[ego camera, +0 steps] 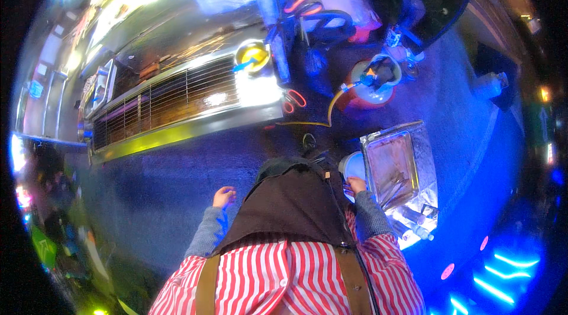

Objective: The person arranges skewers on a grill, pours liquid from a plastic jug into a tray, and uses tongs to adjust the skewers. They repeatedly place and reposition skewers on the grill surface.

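Observation:
My left hand hangs at my left side, its fingers loosely curled with nothing seen in them. My right hand is on my other side, beside a white bucket and the near corner of a foil-covered stand. Whether its fingers touch the bucket or hold anything is too blurred to tell. On the stand lies a rectangular metal tray with what look like metal tongs in it. A few clear bottles lie at the stand's near end. A dark apron covers my front.
A long grill with wire grating stands ahead to the left. A bowl of yellow liquid with a blue-handled utensil sits at its right end. Red-handled scissors hang there. A yellow hose runs along the floor towards a round container.

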The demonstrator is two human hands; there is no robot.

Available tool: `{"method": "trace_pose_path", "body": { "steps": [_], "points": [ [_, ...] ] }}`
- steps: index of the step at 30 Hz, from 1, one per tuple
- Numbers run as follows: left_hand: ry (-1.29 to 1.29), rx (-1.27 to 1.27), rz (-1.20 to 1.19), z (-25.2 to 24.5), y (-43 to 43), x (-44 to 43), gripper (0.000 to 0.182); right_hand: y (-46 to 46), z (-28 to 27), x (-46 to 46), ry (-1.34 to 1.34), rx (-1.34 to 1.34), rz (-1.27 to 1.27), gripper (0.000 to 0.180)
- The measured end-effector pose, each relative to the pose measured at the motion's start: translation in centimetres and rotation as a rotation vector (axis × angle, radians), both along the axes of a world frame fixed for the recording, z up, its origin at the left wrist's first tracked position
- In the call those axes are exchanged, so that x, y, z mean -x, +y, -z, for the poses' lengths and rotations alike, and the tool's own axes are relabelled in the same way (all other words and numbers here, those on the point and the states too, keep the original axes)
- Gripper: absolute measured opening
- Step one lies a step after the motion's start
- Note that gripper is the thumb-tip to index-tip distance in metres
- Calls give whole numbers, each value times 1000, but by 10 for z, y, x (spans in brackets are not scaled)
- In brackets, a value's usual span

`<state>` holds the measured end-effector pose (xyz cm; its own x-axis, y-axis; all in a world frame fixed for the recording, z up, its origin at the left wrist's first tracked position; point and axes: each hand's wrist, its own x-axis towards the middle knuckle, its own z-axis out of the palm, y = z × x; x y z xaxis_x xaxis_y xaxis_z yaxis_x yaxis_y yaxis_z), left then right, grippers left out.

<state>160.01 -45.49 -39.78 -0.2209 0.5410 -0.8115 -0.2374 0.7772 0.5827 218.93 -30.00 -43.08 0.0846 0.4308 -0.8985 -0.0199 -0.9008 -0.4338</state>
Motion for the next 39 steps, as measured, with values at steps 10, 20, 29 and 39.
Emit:
{"method": "trace_pose_path", "body": {
  "steps": [10,20,29,39],
  "points": [
    [297,-43,363,19,-26,-11,25,76,29,25,-125,-308,-129,34],
    [96,75,159,-11,19,-16,27,86,25,15,-165,-291,-263,33],
    [141,32,201,-22,26,-43,25,86,22,12,-213,-252,-248,29],
    [164,-46,143,7,-20,-34,26,74,9,23,-115,-218,-177,26]
  ]
}}
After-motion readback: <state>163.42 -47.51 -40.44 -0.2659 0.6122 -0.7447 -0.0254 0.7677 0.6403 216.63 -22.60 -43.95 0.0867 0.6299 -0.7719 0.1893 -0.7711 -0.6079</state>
